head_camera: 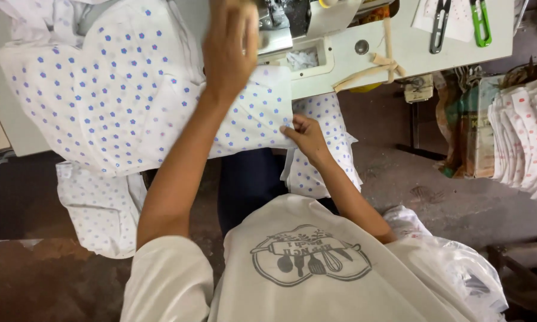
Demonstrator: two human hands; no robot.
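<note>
A large piece of white fabric with blue dots (113,101) lies spread over the sewing table (411,48) and hangs off its front edge. My left hand (229,48) reaches up over the fabric toward the sewing machine (286,21), fingers together; what it touches is hidden. My right hand (304,134) pinches the fabric's lower right corner at the table's front edge. More of the dotted cloth hangs below my right hand.
Black snips (440,24) and green-handled scissors (480,22) lie at the table's far right. A beige cloth strip (375,65) lies knotted near them. A stack of folded dotted pieces (528,137) sits at right. Dotted cloth (101,209) hangs at lower left.
</note>
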